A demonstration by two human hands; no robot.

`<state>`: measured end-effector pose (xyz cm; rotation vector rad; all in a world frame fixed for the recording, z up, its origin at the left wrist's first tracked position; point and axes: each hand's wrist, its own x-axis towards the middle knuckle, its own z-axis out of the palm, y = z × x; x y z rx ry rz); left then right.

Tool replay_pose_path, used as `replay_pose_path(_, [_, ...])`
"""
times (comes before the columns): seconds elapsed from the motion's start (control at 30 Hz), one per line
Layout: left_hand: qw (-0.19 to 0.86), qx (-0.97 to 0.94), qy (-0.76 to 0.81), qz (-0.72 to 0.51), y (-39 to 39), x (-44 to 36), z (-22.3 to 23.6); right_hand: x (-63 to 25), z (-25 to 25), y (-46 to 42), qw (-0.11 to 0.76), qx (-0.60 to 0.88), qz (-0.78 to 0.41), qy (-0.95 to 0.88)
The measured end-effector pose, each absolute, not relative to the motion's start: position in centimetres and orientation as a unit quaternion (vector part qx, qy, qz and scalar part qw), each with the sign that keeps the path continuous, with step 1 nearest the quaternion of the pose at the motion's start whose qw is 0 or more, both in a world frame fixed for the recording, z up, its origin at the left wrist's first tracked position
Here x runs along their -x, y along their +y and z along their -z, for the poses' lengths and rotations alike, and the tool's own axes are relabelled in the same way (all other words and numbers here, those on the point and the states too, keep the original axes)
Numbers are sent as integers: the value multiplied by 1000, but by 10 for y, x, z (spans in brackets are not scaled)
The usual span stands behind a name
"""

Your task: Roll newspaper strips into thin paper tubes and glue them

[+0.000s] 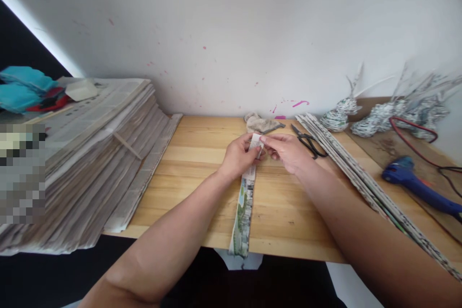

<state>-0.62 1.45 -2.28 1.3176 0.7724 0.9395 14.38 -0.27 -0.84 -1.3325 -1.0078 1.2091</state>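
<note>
A folded strip of newspaper (245, 207) runs from my hands down to the front edge of the table, its printed picture side showing. Around its upper end my left hand (240, 155) is closed, thumb pressed on the paper. My right hand (283, 150) pinches the top right corner of the same strip between thumb and fingers. Just behind the hands lies a crumpled greyish cloth (257, 122). Black-handled scissors (309, 142) rest to the right of my right hand.
A tall newspaper stack (108, 154) fills the left side. On the right are long rolled paper sticks (361, 180), a blue glue gun (415, 185) with a red cord (407, 142), and several woven paper shapes (341, 115). A splattered white wall (231, 33) stands behind.
</note>
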Motion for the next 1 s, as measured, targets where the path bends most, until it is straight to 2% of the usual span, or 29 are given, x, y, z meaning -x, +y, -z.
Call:
replay_pose_path(0.33, [651, -529, 360, -409, 13, 5, 20, -140, 8, -3, 547, 564, -448, -426])
replay_pose_path(0.63, [659, -497, 376, -421, 15, 6, 17, -153, 9, -4, 460, 551, -495, -490])
replay_pose_path(1.0, [645, -533, 362, -410, 14, 5, 17, -148, 7, -5, 460, 554, -487, -495])
